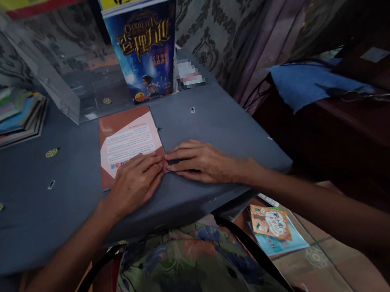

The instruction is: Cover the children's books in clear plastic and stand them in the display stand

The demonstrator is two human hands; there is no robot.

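Observation:
A thin brown book (126,120) with a pale panel of printed text lies flat on the cloth-covered table, its print upside down to me. My left hand (138,178) rests over its near right part, fingers stretched out and lying flat. From the other side, my right hand (201,161) reaches the book's near right corner with its fingers extended and slightly apart. The fingertips of both hands almost meet there. Whether the corner is pinched between them I cannot tell.
Behind the book, a clear acrylic holder (56,85) stands beside an upright blue book (147,48). A stack of books (5,119) sits at the left. Beyond the table's right edge lies a blue cloth (305,84). An orange booklet (270,223) lies on the floor tiles below.

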